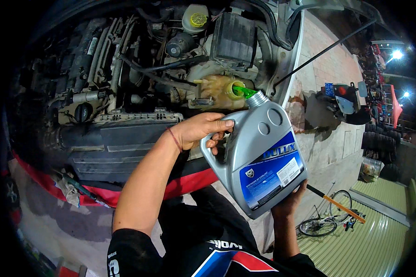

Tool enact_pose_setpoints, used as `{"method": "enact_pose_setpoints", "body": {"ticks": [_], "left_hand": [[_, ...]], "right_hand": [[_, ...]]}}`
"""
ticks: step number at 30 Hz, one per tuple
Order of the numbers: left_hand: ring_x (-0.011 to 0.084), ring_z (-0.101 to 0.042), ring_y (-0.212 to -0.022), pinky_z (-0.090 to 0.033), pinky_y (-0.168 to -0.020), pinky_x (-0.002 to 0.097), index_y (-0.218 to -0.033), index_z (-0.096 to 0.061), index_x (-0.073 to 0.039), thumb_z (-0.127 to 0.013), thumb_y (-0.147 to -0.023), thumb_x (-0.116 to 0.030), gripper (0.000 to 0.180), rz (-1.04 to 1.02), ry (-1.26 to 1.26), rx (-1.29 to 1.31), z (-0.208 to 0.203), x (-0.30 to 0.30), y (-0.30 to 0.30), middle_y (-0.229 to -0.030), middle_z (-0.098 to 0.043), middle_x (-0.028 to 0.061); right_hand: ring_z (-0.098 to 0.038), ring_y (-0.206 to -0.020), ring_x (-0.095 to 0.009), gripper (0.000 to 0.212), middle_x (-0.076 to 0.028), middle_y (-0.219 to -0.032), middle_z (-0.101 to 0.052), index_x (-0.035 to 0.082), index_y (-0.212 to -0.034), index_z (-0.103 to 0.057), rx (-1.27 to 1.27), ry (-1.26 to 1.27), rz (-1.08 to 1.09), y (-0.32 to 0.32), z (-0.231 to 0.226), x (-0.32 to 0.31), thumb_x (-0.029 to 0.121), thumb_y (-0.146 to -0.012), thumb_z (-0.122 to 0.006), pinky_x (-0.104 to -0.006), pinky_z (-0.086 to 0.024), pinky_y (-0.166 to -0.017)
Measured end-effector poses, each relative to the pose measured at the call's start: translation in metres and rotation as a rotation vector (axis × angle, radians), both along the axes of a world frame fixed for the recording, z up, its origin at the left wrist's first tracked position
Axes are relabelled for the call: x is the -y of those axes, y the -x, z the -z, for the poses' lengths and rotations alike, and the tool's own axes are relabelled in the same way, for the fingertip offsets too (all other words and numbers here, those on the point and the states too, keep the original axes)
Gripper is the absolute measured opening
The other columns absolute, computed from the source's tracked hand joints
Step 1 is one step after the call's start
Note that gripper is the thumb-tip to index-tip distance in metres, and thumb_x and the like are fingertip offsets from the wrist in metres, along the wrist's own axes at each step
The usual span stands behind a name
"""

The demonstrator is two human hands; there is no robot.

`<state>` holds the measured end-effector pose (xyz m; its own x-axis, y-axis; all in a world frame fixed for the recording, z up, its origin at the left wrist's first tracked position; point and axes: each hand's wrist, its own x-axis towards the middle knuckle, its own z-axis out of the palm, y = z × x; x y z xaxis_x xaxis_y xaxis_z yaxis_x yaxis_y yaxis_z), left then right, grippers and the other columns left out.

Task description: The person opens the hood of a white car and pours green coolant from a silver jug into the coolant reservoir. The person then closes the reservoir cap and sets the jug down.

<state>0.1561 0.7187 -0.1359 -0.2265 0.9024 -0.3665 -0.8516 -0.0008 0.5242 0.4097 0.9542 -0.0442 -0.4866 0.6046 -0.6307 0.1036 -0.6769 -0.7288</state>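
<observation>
A grey plastic coolant jug (268,152) with a blue label is tipped over the engine bay. My left hand (203,131) is closed around its handle. My right hand (290,201) holds the jug from below at its base, with most of the fingers hidden behind it. Bright green coolant (244,92) runs from the jug's mouth into the open neck of a yellowed translucent coolant reservoir (211,93). No cap shows on either the jug or the reservoir neck.
Around the reservoir lie a black box (233,41), a fluid tank with a yellow cap (198,20) and an engine cover (120,150). A red cloth (185,183) covers the car's front edge. Rightward are a hood prop rod (326,54), a scooter (349,104) and a bicycle (319,227).
</observation>
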Motion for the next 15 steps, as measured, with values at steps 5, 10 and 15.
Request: {"method": "enact_pose_setpoints", "body": {"ticks": [5,10,15], "left_hand": [[0.0043,-0.049,-0.049,-0.056,-0.057,0.0298,-0.110,-0.059,-0.002,-0.063,-0.100,-0.039,0.038,-0.007,0.004,-0.013,-0.0006,0.0010,0.0000,-0.067,-0.045,-0.0038],[0.0042,-0.048,-0.049,-0.057,-0.057,0.0297,-0.110,-0.059,-0.002,-0.064,-0.100,-0.039,0.038,-0.007,0.001,-0.019,-0.0012,0.0002,-0.0005,-0.067,-0.045,-0.0040],[0.0045,-0.048,-0.049,-0.057,-0.057,0.0302,-0.110,-0.059,-0.003,-0.063,-0.101,-0.039,0.037,0.004,0.000,-0.004,-0.0020,0.0010,0.0006,-0.067,-0.045,-0.0040]], "right_hand": [[-0.054,-0.126,-0.030,0.079,-0.010,-0.144,-0.054,0.011,-0.146,-0.047,0.014,0.011,0.012,0.0007,-0.0034,0.0010,0.070,-0.095,-0.048,-0.0444,-0.043,-0.108],[-0.055,-0.125,-0.030,0.079,-0.011,-0.143,-0.055,0.011,-0.146,-0.048,0.021,-0.009,0.009,0.0058,-0.0063,0.0047,0.070,-0.094,-0.048,-0.0442,-0.044,-0.107],[-0.054,-0.126,-0.029,0.079,-0.011,-0.145,-0.054,0.011,-0.147,-0.047,0.002,-0.027,-0.010,0.0032,-0.0031,0.0024,0.071,-0.095,-0.046,-0.0442,-0.043,-0.108]]}}
